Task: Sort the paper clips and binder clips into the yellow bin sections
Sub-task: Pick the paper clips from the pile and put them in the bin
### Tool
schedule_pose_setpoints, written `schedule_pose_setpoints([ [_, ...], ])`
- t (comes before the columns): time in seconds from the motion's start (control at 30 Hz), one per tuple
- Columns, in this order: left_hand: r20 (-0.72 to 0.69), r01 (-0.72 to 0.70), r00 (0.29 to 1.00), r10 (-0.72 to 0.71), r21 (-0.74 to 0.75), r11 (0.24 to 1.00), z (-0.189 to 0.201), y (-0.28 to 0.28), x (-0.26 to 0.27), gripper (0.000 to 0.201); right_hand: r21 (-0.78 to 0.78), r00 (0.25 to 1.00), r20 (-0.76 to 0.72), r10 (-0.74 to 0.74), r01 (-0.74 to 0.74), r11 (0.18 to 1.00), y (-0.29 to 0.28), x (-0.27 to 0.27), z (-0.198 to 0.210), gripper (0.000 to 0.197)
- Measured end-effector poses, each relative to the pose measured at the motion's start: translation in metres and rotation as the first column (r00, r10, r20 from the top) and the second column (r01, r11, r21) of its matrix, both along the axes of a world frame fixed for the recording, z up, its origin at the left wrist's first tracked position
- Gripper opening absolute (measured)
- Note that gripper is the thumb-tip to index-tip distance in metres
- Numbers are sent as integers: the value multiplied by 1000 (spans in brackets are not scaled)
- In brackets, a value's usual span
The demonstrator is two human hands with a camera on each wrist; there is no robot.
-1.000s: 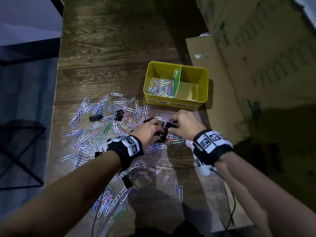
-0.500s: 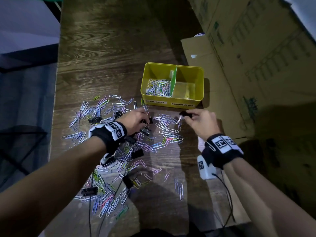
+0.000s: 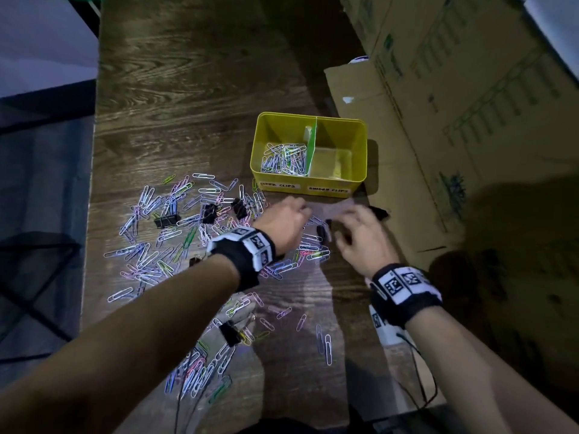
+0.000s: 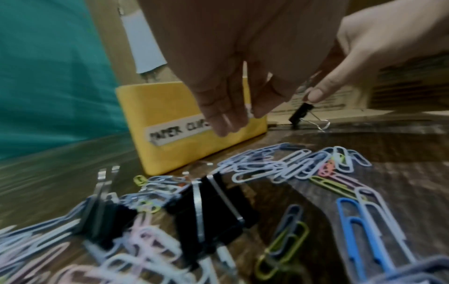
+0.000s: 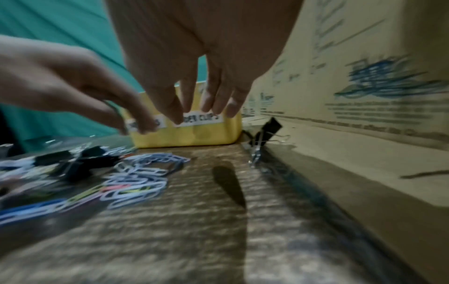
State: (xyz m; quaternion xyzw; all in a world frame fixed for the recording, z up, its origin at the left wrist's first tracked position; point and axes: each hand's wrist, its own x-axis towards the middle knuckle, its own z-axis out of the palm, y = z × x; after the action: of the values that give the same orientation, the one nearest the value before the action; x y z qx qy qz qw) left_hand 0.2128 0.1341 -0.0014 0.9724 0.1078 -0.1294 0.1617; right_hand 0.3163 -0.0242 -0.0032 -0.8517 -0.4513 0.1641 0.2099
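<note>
The yellow bin (image 3: 358,180) stands at the table's back right; its left section holds several paper clips (image 3: 283,159) and its right section looks bare. Loose coloured paper clips (image 3: 147,258) and black binder clips (image 3: 167,220) are strewn in front of it. My left hand (image 3: 305,210) hovers over the pile, fingers straight (image 4: 224,119), holding nothing. My right hand (image 3: 351,220) is spread open, with its fingers (image 5: 218,103) hanging down. One binder clip (image 3: 379,212) lies by the bin's right corner, apart from the fingers (image 5: 268,128). Another binder clip (image 3: 322,233) lies between my hands.
A big cardboard box (image 3: 470,120) walls off the right side, and its flap (image 3: 360,98) lies flat beside the bin. The table's left edge (image 3: 91,214) drops to the floor. More paper clips (image 3: 200,371) and thin cables (image 3: 419,399) lie near the front edge.
My right hand held a binder clip near the bin's front; now it is open and the clip lies by the cardboard. My left hand moved right towards the bin.
</note>
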Motion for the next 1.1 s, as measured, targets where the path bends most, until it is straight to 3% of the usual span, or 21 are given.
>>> schedule_pose_setpoints([
  [0.1, -285, -25, 957, 54, 104, 994, -13, -18, 12, 76, -260, 974, -70, 213, -224, 939, 7, -12, -16, 71],
  [0.2, -430, -24, 900, 69, 111, 994, -23, -36, 7, 80, -431, 962, -117, 249, -274, 860, 5, -17, -31, 85],
  [0.37, -414, 8, 910, 8, 35, 999, -32, -67, -31, 68, -362, 953, -163, 256, -299, 883, -29, -35, -28, 88],
  [0.47, -374, 72, 925, -68, -5, 997, -30, -81, -54, 59, -357, 935, -202, 293, -348, 867, -60, -45, -28, 109],
  [0.6, -219, 112, 970, -104, 23, 993, -19, -79, -72, 65, -462, 895, -194, 402, -445, 767, -86, -59, -33, 136],
  [0.73, -204, 49, 978, -31, 84, 995, -21, -64, -77, 75, -473, 904, -163, 396, -424, 773, -84, -68, -34, 135],
  [0.9, -239, 164, 960, -148, 51, 985, -28, -72, -87, 97, -423, 916, -112, 386, -395, 816, -64, -64, -35, 127],
  [0.97, -259, 149, 957, -130, 56, 987, -29, -80, -92, 103, -395, 923, -107, 370, -381, 836, -58, -64, -34, 127],
  [1.1, -234, 78, 970, -67, 38, 996, -30, -92, -94, 88, -369, 942, -88, 325, -334, 868, -60, -68, -35, 122],
])
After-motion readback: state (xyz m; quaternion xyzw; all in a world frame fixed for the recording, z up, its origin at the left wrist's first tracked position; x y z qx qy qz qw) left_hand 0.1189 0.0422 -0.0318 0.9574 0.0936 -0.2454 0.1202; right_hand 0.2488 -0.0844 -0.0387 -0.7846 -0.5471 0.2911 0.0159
